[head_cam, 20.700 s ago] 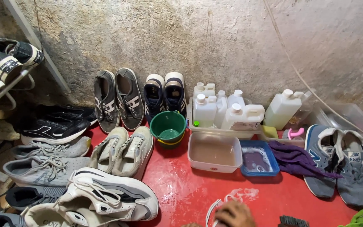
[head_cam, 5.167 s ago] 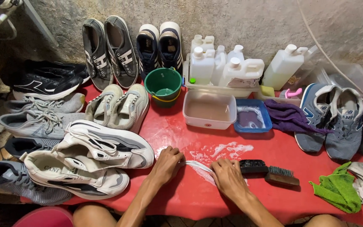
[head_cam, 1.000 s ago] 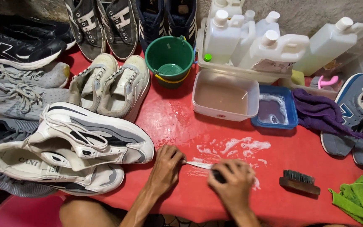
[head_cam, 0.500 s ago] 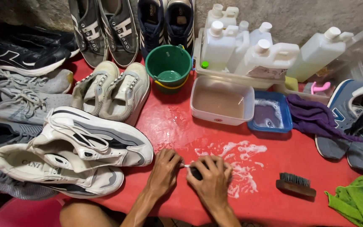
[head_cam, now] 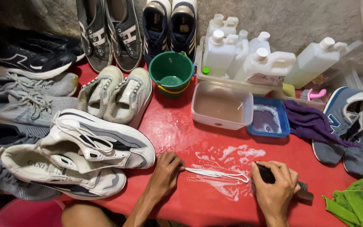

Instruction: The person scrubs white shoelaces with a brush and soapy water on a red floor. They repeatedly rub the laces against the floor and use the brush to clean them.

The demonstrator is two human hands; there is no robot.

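The left hand (head_cam: 164,170) is pinching one end of a white shoelace (head_cam: 217,173), pressing it onto the soapy red table (head_cam: 215,208). The right hand (head_cam: 275,187) is gripping a dark brush (head_cam: 269,175), fingers wrapped tight, at the lace's other end.

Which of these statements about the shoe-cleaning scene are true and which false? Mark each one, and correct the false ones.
1. The left hand presses one end of a white shoelace onto the red table. True.
2. The right hand is empty. False: it has a grip on a dark brush.
3. The green bucket stands beside the pair of beige shoes. True.
4. The blue tray is dry. False: it holds foamy water.
5. The purple cloth lies right of the blue tray. True.
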